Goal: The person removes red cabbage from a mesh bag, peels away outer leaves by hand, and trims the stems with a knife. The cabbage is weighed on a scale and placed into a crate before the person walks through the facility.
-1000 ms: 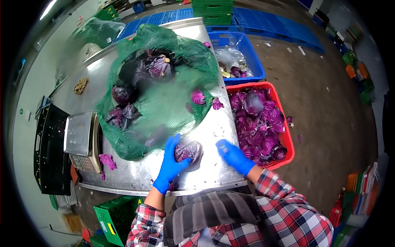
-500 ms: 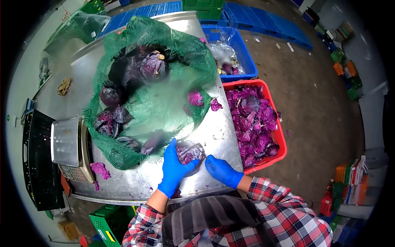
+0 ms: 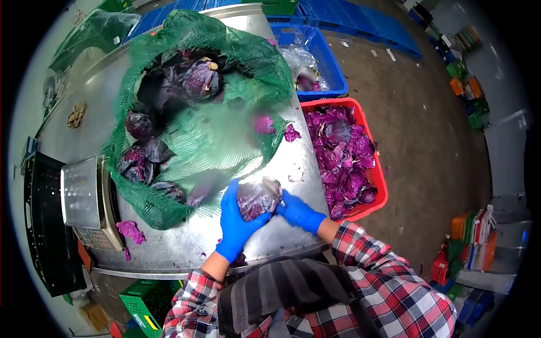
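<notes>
The left hand [image 3: 239, 217], in a blue glove, cups a red cabbage [image 3: 256, 198] from its left side, fingers curled up around it. The right hand [image 3: 297, 211], gloved too, closes on the head's right side; its fingertips are hidden behind the cabbage, so how they grip there cannot be told. The cabbage is just over the near part of the steel table [image 3: 186, 245], a little right of middle; whether it rests on the steel or is lifted clear is hard to make out.

Just far and left of it lies a green net sack [image 3: 225, 141], open and blurred in places, with more cabbages [image 3: 197, 79] half hidden under the mesh. A scale [image 3: 81, 191] stands at the table's left edge, touching the sack, and its keypad is too small to read. A loose leaf [image 3: 131, 230] lies near it.

Bare steel shows between the sack and the table's near edge, and in a strip along the right edge. Beside that right edge, on the floor, stands a red crate [image 3: 363, 213] of purple leaves, with a blue crate [image 3: 321, 96] farther on, its contents unclear. The table's far end is cut off by the frame.
</notes>
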A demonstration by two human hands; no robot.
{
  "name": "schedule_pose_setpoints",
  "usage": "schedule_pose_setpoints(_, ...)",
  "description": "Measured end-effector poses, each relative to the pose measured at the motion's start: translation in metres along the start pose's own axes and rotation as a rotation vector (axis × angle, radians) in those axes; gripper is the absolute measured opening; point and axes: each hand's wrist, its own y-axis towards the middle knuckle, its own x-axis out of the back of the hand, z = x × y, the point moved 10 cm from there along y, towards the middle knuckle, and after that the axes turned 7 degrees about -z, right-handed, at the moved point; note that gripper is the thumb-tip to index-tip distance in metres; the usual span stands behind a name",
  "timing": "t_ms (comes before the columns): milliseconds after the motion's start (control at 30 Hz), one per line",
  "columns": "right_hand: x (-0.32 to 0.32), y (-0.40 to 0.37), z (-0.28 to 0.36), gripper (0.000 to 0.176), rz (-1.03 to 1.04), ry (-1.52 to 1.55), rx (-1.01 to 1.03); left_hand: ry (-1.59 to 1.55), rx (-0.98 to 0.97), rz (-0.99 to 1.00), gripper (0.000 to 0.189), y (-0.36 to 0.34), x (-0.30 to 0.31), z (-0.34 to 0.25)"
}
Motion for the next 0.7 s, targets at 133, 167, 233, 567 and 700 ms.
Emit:
schedule_pose_setpoints(133, 0.059, -0.03, 0.063, 0.055, -0.224, -0.372, 0.275, -0.38, 0.122, -0.017, 0.089, 0.001, -0.005, -0.007)
schedule_pose_setpoints(167, 0.057, -0.038, 0.069, 0.054, -0.207, -0.404, 0.303, -0.455, 0.233, 0.008, 0.086, -0.003, -0.008, -0.002)
schedule_pose_setpoints(233, 0.049, -0.05, 0.075, 0.052, -0.167, -0.464, 0.357, -0.38, 0.138, -0.042, 0.081, -0.006, -0.008, -0.004)
schedule_pose_setpoints(567, 0.093, -0.043, -0.011, 0.036, -0.328, 0.016, -0.074, -0.526, 0.193, -0.002, 0.081, -0.042, -0.01, 0.006)
schedule_pose_setpoints(700, 0.048, -0.072, 0.03, 0.05, -0.385, 0.113, 0.415, -0.23, 0.178, 0.051, 0.097, -0.034, -0.006, 0.007)
